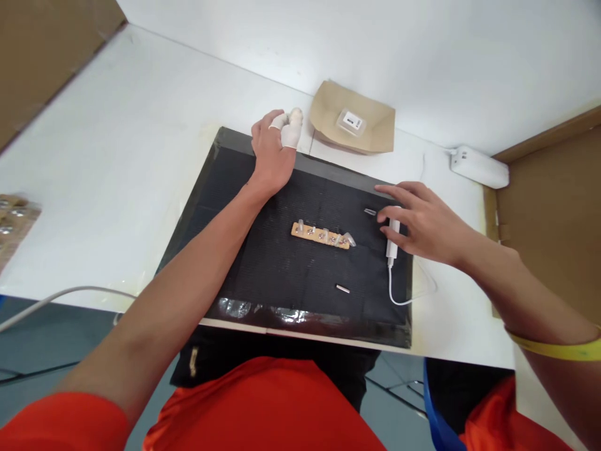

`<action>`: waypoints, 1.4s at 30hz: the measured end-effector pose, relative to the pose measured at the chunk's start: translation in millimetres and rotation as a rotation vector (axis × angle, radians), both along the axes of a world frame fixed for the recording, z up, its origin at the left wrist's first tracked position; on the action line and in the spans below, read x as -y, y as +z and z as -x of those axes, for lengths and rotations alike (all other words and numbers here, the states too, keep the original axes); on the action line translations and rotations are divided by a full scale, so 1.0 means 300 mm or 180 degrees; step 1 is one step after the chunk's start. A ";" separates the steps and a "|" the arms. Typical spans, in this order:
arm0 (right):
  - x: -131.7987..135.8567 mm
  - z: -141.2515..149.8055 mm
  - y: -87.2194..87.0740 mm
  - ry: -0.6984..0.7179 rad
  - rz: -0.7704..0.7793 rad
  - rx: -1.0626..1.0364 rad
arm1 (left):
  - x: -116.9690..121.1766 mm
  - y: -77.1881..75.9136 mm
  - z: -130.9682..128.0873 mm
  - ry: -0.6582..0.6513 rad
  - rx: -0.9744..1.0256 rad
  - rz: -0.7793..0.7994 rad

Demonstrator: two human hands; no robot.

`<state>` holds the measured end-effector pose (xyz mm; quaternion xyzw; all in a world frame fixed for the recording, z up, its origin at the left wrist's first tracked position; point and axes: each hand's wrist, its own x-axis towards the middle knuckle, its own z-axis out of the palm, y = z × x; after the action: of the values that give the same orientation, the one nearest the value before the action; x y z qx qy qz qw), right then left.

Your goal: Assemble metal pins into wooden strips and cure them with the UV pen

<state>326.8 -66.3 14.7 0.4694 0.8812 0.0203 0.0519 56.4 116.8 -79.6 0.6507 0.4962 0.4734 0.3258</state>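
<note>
My left hand (272, 149) rests at the far edge of a black mat (263, 263), fingers curled, with white finger cots on two fingertips; what it holds, if anything, is hidden. My right hand (422, 222) lies over a white pen-like tool (392, 245) with a white cable (408, 294), its fingers stretched out and touching the tool. A small tan board (320, 235) with several clear and metal parts on it lies mid-mat between the hands. Two small metal pins lie loose on the mat, one (342, 289) near the front and one (370, 212) by my right fingertips.
A brown paper tray (375, 128) with a small clear packet (352, 121) sits beyond the mat. A white adapter (479, 166) lies at the back right. Cardboard panels stand at left and right. A plastic blister tray (14, 219) sits at the left edge of the white table (117, 138).
</note>
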 end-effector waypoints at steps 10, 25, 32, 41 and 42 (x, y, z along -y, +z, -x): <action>-0.131 -0.031 -0.026 0.0791 -0.0118 0.0688 | 0.011 0.019 -0.006 0.0104 -0.0040 0.0030; -0.195 -0.023 -0.013 0.0904 0.0408 0.0376 | 0.012 0.029 0.005 0.0030 -0.0108 -0.0014; -0.217 -0.002 -0.007 0.1133 0.0298 0.0562 | -0.018 0.002 0.010 -0.0032 -0.0064 0.0104; -0.232 0.001 0.019 0.1137 0.0403 0.0491 | -0.011 0.006 0.005 0.0009 -0.0060 0.0130; -0.221 0.007 0.034 0.1004 0.0436 0.0331 | -0.006 0.007 0.004 0.0016 -0.0082 0.0092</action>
<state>324.7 0.2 25.0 0.3190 0.9394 -0.0077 0.1254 55.4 118.7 -77.5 0.6507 0.5088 0.4587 0.3276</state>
